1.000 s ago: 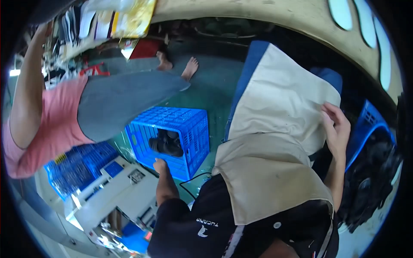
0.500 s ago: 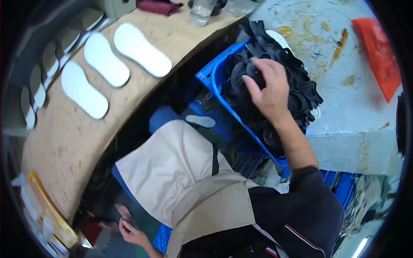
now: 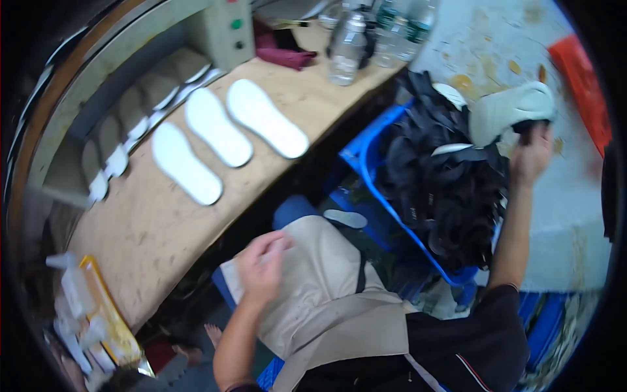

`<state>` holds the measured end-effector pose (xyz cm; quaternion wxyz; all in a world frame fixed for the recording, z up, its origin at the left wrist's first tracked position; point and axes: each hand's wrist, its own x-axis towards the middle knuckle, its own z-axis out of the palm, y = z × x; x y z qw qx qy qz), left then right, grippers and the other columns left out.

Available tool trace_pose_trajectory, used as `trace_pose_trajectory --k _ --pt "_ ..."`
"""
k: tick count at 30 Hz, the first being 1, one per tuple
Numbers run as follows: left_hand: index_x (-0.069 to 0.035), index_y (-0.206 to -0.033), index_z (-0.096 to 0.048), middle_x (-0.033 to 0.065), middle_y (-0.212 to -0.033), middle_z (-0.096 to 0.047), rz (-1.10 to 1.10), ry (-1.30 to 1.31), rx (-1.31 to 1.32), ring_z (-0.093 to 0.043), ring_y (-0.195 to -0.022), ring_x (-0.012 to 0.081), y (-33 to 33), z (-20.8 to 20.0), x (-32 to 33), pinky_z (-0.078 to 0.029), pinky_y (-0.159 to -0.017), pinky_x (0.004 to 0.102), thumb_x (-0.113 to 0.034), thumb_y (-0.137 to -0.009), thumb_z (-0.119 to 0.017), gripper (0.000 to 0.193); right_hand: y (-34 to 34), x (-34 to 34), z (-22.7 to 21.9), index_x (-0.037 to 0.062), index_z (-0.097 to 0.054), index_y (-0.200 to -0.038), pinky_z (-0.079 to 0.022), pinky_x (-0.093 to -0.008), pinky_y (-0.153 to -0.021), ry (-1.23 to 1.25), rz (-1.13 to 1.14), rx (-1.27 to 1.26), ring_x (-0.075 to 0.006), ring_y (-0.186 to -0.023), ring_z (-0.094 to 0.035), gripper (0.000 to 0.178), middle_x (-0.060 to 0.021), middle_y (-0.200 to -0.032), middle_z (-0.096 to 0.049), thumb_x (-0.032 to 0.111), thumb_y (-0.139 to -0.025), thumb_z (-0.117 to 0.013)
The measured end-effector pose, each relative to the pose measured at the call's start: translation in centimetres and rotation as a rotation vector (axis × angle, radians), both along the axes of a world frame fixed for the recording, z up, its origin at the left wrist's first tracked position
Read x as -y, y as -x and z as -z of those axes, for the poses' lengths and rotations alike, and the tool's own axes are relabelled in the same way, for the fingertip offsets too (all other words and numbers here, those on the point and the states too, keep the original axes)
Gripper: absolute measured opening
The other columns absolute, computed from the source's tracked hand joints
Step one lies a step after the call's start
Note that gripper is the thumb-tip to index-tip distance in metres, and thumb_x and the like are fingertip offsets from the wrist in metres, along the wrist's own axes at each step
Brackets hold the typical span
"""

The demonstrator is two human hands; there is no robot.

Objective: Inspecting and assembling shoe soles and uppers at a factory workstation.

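Note:
At the right, my right hand (image 3: 532,155) is closed on a pale white slipper (image 3: 506,112) with a dark part where the fingers grip it. It is held above the far right side of a blue basket (image 3: 392,208) heaped with black straps (image 3: 431,176). My left hand (image 3: 261,262) hovers over the beige apron (image 3: 320,251) on my lap, fingers curled and smeared by motion; whether it holds anything is hidden. Three white soles (image 3: 186,163) lie in a row on the tan worktop (image 3: 130,242) to the left.
More soles (image 3: 111,150) stand inside a grey machine opening (image 3: 232,26) along the back left. Clear bottles (image 3: 347,49) and a maroon cloth (image 3: 281,49) are on the worktop's far end. A red sheet (image 3: 581,85) lies on the stained pale table (image 3: 555,222). A yellow box (image 3: 108,310) is near left.
My right hand has left the black straps and moved right, now gripping a white slipper. My left hand has risen from the lower left to above my lap. The view has shifted.

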<state>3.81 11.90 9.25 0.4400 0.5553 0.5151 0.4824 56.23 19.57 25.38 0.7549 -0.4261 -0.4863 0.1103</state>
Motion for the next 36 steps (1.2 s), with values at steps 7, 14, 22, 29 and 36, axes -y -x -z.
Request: trace_pose_trajectory --k 7,14,22,29,36 --pt "-0.002 -0.152 -0.033 0.0174 -0.142 -0.051 0.427 0.312 1.035 -0.054 -0.126 0.0268 -6.8 -0.7 -2.2 -0.047 -0.103 0.0421 -0.039 -0.106 -0.046 0.06 16.9 2.3 5.2 0.0019 -0.038 -0.148 -0.046 -0.0442 -0.107 0.138 -0.63 -0.396 -0.0271 -0.12 -0.059 0.059 -0.0156 -0.133 -0.059 0.011 -0.094 -0.06" --pt "0.001 -0.146 -0.038 0.017 -0.127 -0.06 -0.075 0.411 1.499 -0.06 -0.116 0.0283 -4.3 -0.7 0.4 -0.053 -0.094 0.0424 -0.03 -0.106 -0.046 0.05 25.6 1.2 3.6 -0.0088 -0.049 -0.131 -0.051 -0.0353 -0.094 0.154 -1.333 0.598 -0.023 -0.093 -0.065 0.055 -0.0143 -0.094 -0.068 0.007 -0.081 -0.067" --pt "0.007 -0.134 -0.045 0.0185 -0.103 -0.066 -0.569 0.408 1.002 -0.069 -0.074 0.0199 1.1 -2.3 6.3 -0.059 -0.062 0.0284 -0.014 -0.103 -0.052 0.038 28.1 -2.4 6.1 -0.0049 -0.044 -0.14 -0.047 -0.0309 -0.1 0.338 -0.83 -0.268 -0.0234 -0.112 -0.062 0.042 -0.0183 -0.133 -0.058 0.003 -0.099 -0.051" --pt "0.009 -0.126 -0.051 0.0147 -0.092 -0.068 -0.764 0.244 1.012 -0.066 -0.067 0.0158 3.0 -4.0 8.2 -0.059 -0.056 0.0284 -0.012 -0.101 -0.053 0.033 29.1 -1.3 6.7 -0.0055 -0.04 -0.144 -0.046 -0.0296 -0.103 0.141 -0.951 -0.119 -0.0221 -0.118 -0.06 0.047 -0.0179 -0.135 -0.057 0.003 -0.1 -0.052" --pt "0.011 -0.13 -0.047 0.0164 -0.091 -0.067 -0.775 0.278 1.034 -0.066 -0.067 0.016 3.6 -3.8 8.8 -0.061 -0.059 0.0282 -0.011 -0.101 -0.052 0.036 29.4 0.0 7.1 -0.0054 -0.043 -0.14 -0.047 -0.0283 -0.101 0.207 -0.907 -0.152 -0.0208 -0.115 -0.061 0.043 -0.0173 -0.132 -0.059 0.003 -0.1 -0.056"
